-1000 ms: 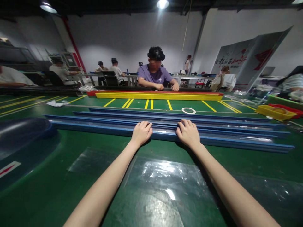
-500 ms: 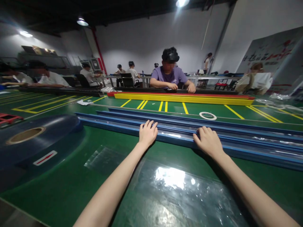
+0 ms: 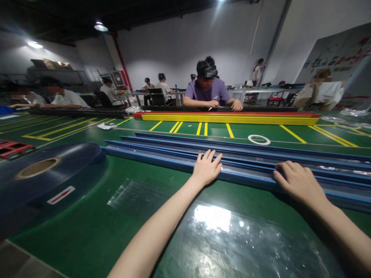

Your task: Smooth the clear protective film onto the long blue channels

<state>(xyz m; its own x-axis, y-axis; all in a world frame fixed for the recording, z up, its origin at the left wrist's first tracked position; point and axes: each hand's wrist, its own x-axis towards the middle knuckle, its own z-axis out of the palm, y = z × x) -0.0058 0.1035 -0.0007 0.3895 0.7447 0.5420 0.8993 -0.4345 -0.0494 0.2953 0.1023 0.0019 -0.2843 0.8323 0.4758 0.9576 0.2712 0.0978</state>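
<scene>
Fingers [image 3: 213,157] of my left hand [image 3: 206,170] lie spread and flat, released, on top of the nearest blue rail [image 3: 162,161]; they press it and grip nothing. My right hand [image 3: 300,183] is well apart along the same rail, its fingers [image 3: 285,168] curled loosely over the upper edge, not clenched. This rail is the front one of a stack of long blue rails [image 3: 261,152] running across the green desk [image 3: 87,227] from its left side out past the right edge of view. A clear plastic sheet [image 3: 232,239] lies on the desk between my arms, and a big dark film roll [image 3: 43,173] sits near the left edge. I judge the risk to be uneven pressure: with nothing clamped, the long rail could skew, slide off its neighbours, or pinch fingertips in the grooves.
</scene>
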